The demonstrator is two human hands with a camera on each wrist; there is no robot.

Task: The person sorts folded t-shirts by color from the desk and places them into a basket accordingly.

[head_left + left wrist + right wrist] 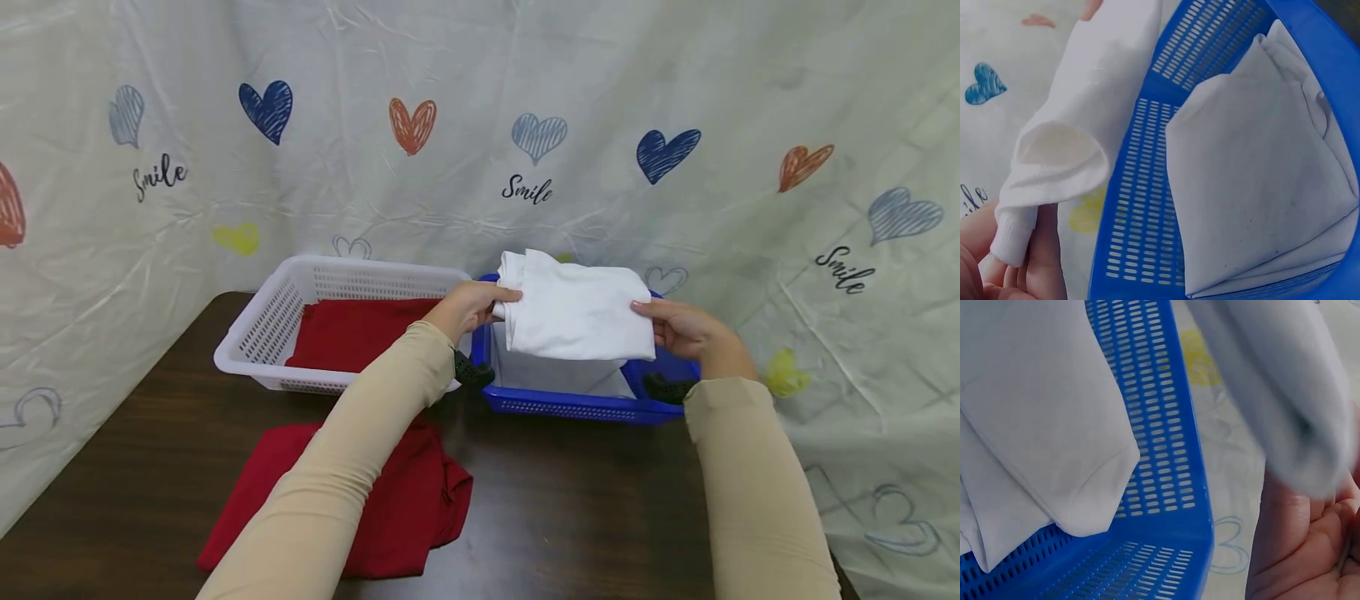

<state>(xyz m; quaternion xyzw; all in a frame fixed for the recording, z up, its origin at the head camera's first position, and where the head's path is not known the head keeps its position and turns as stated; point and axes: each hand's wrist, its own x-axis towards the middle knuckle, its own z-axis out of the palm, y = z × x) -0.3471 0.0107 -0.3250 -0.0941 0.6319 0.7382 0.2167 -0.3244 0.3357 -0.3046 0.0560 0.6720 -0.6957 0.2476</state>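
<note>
A folded white garment (577, 308) is held up over the blue basket (570, 404) by both hands. My left hand (474, 307) pinches its left end, where a ribbed edge and an open fold show in the left wrist view. On the opposite side my right hand (678, 327) grips the right end, thumb in front. Inside the blue basket lies more folded white cloth (1260, 169), also seen in the right wrist view as white cloth (1041, 419) against the perforated wall.
Left of the blue basket stands a white basket (258, 358) with a folded red cloth (360, 329) in it. Another red garment (405, 508) lies on the dark wooden table (570, 508), partly under my left arm. Behind hangs a white sheet (450, 67) printed with hearts.
</note>
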